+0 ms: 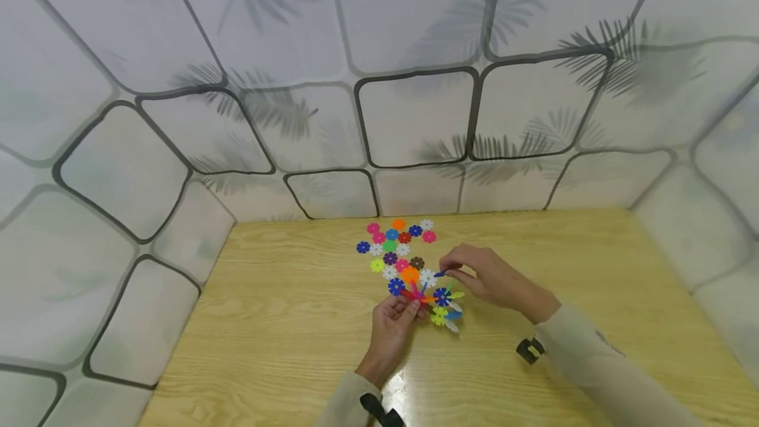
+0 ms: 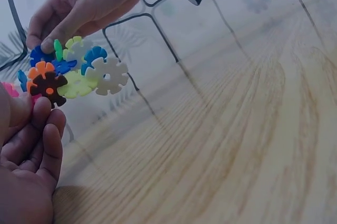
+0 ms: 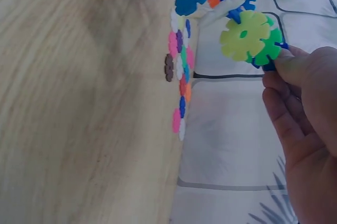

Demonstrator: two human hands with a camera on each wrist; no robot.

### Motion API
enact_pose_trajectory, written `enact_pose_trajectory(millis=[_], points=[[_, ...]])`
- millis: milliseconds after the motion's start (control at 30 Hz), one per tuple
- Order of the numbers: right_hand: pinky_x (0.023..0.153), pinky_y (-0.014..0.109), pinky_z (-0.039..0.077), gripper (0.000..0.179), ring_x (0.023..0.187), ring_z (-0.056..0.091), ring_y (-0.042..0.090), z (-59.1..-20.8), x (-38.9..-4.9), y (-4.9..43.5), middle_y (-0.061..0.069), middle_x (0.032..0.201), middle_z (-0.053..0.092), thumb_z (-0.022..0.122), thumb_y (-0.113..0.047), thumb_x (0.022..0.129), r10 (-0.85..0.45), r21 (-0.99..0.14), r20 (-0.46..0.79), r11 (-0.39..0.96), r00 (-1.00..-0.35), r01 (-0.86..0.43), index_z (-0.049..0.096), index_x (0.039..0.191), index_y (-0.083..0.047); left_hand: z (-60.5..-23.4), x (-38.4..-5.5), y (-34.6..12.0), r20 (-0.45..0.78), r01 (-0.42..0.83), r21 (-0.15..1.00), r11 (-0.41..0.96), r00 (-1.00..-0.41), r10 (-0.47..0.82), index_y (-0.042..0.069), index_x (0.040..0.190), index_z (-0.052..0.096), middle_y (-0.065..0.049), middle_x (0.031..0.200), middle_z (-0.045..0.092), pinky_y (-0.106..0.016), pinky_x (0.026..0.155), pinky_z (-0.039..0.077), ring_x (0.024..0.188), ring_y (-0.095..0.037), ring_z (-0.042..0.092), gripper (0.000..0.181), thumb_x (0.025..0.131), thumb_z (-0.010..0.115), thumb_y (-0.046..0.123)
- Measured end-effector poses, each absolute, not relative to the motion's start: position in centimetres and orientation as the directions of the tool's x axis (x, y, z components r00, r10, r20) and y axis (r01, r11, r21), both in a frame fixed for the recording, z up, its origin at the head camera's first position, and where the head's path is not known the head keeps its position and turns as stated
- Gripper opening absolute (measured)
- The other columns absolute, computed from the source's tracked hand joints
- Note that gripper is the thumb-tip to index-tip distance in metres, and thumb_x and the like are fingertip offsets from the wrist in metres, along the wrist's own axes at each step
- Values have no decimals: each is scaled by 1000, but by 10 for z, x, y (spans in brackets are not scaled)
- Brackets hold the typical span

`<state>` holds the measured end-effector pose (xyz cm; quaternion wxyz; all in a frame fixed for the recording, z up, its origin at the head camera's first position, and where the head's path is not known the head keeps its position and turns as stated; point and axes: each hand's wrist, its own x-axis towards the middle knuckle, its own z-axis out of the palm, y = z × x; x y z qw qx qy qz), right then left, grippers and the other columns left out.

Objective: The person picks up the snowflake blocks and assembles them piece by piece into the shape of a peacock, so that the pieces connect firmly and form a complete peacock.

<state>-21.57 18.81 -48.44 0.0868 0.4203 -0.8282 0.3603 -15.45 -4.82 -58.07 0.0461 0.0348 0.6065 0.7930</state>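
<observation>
My left hand grips a cluster of interlocked flower-shaped plastic discs in pink, orange, blue, yellow and white, held above the table. Between the thumb and fingers of my right hand is a dark blue disc, pinched at the cluster's right side. In the right wrist view this blue disc touches a green disc behind a yellow one. The left wrist view has a brown disc close to my left fingertips; the left thumb partly hides the cluster there.
Loose flower discs of several colours lie on the wooden table behind the cluster, some near its back edge. A patterned cloth wall rises behind and at both sides. Each wrist carries a black strapped device.
</observation>
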Motion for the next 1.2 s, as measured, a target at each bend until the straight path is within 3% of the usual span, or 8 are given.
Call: enact_pose_trajectory(millis=[367,700,933,1067,1200], points=[[83,28,64,20,93,73,13,-493,-215,191,3,104,77,76,8,96,-632,-500,506,339,-587,-797,74,111,-5,-583,-156,-51,1,-38,973,-229,-986,168,-25,106,59,10,82,74,-21,78,61,77,-5,73,29,105,67,3],[83,29,65,25,93,76,13,-488,-215,190,5,102,80,79,10,92,-636,-511,472,367,-610,-777,76,109,-7,-581,-156,-52,-15,-53,973,-226,-986,168,-23,106,59,10,82,75,-20,78,61,77,-5,73,26,106,65,3],[82,33,64,17,92,72,10,-482,-210,193,0,102,79,77,4,97,-606,-546,413,433,-680,-717,78,107,-10,-580,-156,-48,-37,-57,966,-251,-996,82,-7,100,65,8,83,76,-21,80,61,79,-6,73,12,105,67,4],[80,32,63,17,91,70,9,-486,-212,194,2,103,80,72,3,100,-544,-604,413,436,-730,-667,79,108,-11,-581,-157,-47,-36,-49,963,-266,-998,54,-5,100,64,7,84,76,-21,80,61,80,-7,73,14,106,68,6],[82,31,62,19,97,75,22,-500,-232,189,12,113,81,65,-2,106,-430,-730,334,445,-839,-519,78,118,-7,-585,-157,-49,-12,-32,953,-302,-998,66,-4,103,64,5,87,77,-23,83,63,83,-8,74,15,106,70,9]])
